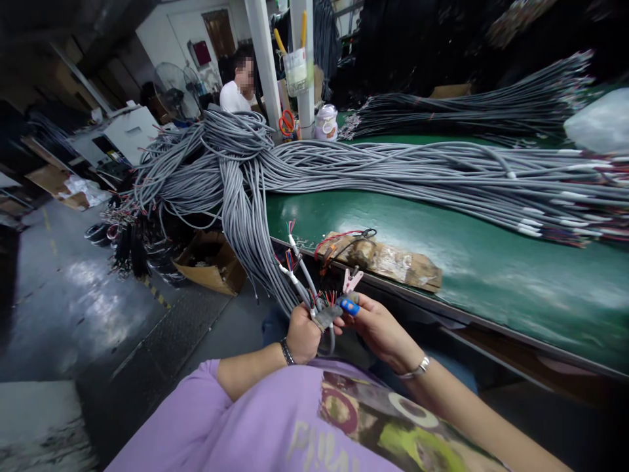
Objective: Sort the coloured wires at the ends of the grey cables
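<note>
My left hand (303, 335) is closed around grey cables (249, 223) close to their ends, low in front of my body. Stripped coloured wires (328, 297) fan out just above that fist, and two more cable ends with white sleeves (289, 274) stick up beyond it. Between both hands lies a dark grey strip (328, 317), its kind unclear. My right hand (381, 328) pinches at the strip's right end, with a small blue piece (349, 307) at its fingertips. Whatever those fingers grip is partly hidden. A pink clip (352, 280) stands just past them.
Long grey cable bundles (393, 164) lie along the green table (491, 275). A taped cardboard piece (393, 262) with red and black leads rests at its edge. Behind are black cables (466, 108), orange scissors (286, 122) and a person (236, 95). An open carton (211, 262) sits below.
</note>
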The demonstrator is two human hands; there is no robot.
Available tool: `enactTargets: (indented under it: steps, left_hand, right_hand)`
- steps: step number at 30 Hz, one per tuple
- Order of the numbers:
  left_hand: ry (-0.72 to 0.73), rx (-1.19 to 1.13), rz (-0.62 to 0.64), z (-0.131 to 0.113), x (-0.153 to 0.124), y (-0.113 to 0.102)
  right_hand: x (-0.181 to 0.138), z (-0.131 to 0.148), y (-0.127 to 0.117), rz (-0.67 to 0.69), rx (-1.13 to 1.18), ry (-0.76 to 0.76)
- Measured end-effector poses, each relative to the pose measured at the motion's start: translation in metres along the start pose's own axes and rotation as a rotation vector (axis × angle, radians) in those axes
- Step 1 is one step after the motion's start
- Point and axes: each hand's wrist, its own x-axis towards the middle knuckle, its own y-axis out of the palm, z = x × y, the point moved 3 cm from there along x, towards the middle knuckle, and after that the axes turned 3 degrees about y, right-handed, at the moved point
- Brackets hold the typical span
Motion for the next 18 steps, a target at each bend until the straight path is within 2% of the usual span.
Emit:
enactTargets:
  steps: [8,10,14,18]
  left_hand:
    - [-0.038,-0.047,0.025,-0.001,0.000,-0.001]
    - [-0.071,-0.057,0.072,-0.003,0.001,-0.002]
    - [-0.137,-0.064,0.192,-0.004,0.002,-0.004]
    - [-0.085,-0.049,0.173,-0.009,0.002,-0.008]
  right_hand:
    - [0.003,0.001,-0.003,-0.024,0.055,0.055]
    - [0.003,-0.001,-0.004,-0.037,0.043,0.074]
    - [0.003,-0.005,-0.004,0.022,0.016,0.145]
    - [0.009,0.000,-0.018,-0.039,0.118,0.150]
